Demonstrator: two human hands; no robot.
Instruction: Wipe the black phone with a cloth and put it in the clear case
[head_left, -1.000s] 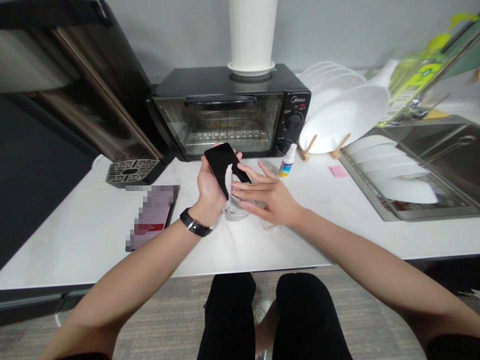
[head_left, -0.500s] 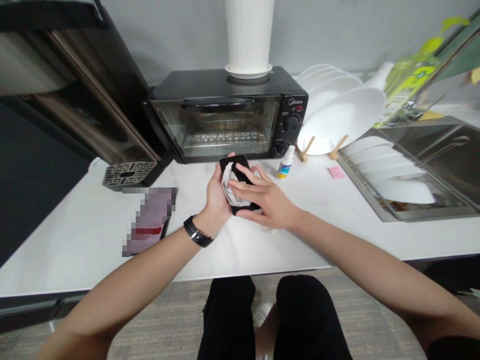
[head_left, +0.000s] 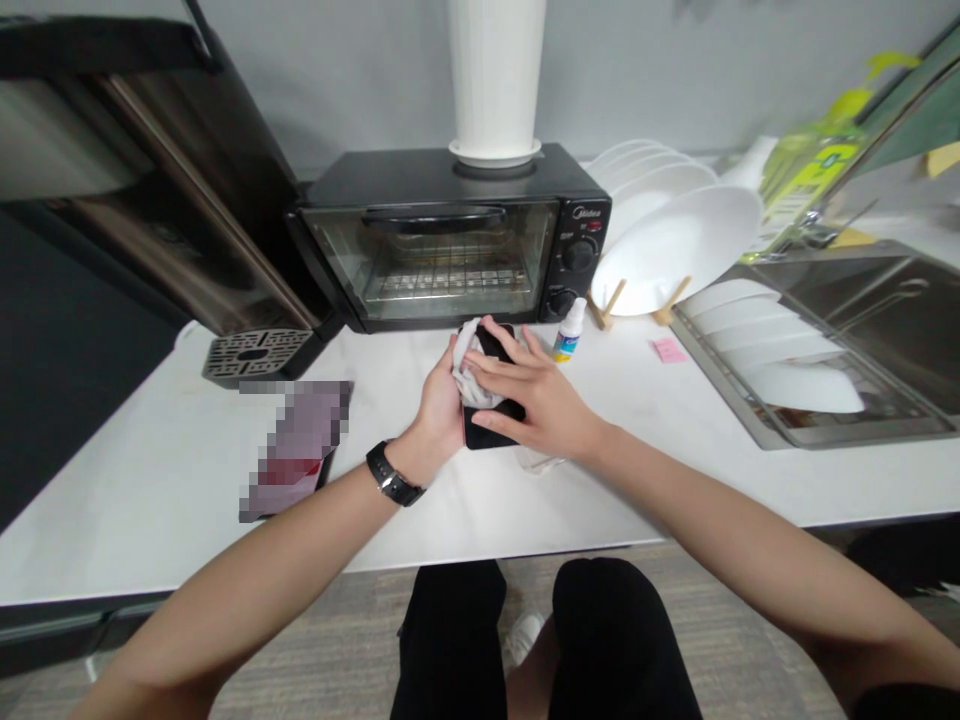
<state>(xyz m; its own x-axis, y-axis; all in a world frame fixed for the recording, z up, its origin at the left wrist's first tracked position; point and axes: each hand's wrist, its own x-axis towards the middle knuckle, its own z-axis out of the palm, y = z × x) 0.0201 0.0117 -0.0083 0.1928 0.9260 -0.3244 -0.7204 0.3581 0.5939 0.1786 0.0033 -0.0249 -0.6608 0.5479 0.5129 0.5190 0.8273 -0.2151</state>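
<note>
A black smartphone (head_left: 487, 428) lies face up in my left hand (head_left: 441, 402), whose fingers wrap round its left edge and underside. My right hand (head_left: 544, 395) presses a crumpled whitish wipe (head_left: 478, 385) against the screen, its fingers spread over the cloth. Part of a clear, thin object, perhaps a phone case (head_left: 538, 461), shows on the counter beneath my right wrist. Close by, to the right, stands a small white spray bottle (head_left: 570, 330) with a blue and yellow label.
Behind my hands is a black toaster oven (head_left: 450, 260) with a white pot (head_left: 496, 80) on top. A blurred-out tablet-like object (head_left: 300, 440) lies left. White plates (head_left: 675, 240) stand in wooden racks, beside a pink note (head_left: 668, 350) and a sink (head_left: 780, 440).
The wipe has shifted toward the upper part of the phone under my right fingers. The phone is turned more upright, and more of the clear object shows.
</note>
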